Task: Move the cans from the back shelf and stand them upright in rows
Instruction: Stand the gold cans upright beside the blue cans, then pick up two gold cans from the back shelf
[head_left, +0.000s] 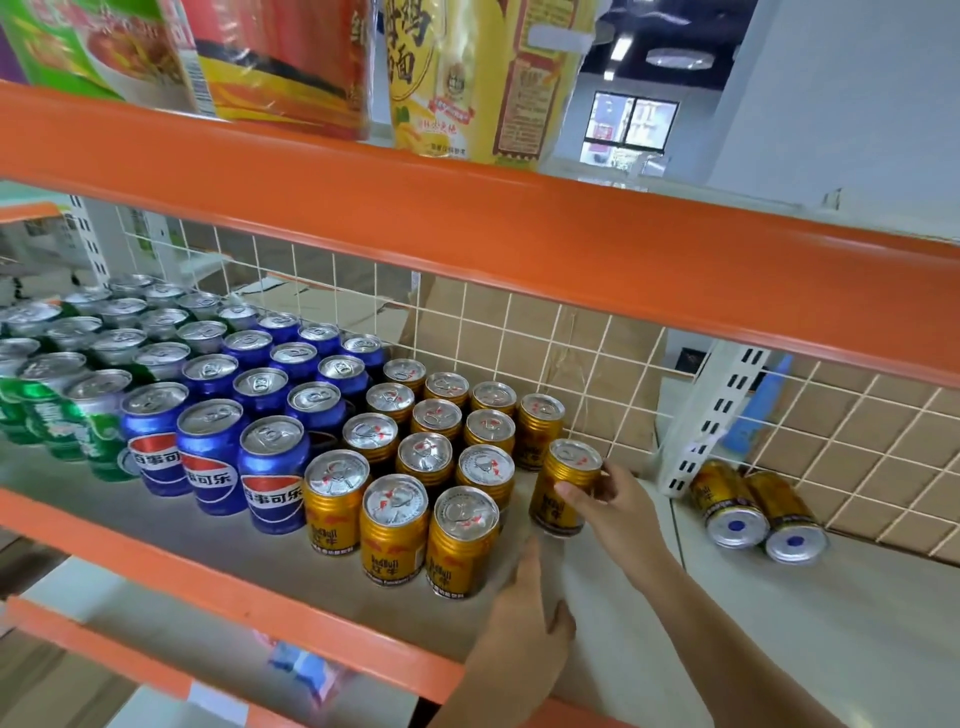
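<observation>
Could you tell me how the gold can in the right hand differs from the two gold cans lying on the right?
The held can stands nearly upright, pull-tab top showing; the lying cans rest on their sides, bottoms toward the camera. The right hand grips the held can; nothing touches the lying cans. Both share the gold design.

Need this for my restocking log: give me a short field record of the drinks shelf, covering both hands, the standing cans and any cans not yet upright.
right hand: right hand grips the held gold can, near upright, right of the gold block
left hand: left hand open, beside the front gold can
standing rows, left to right: green cans, blue cans, gold cans
not yet upright: two lying gold cans, far right by the wire grid
</observation>
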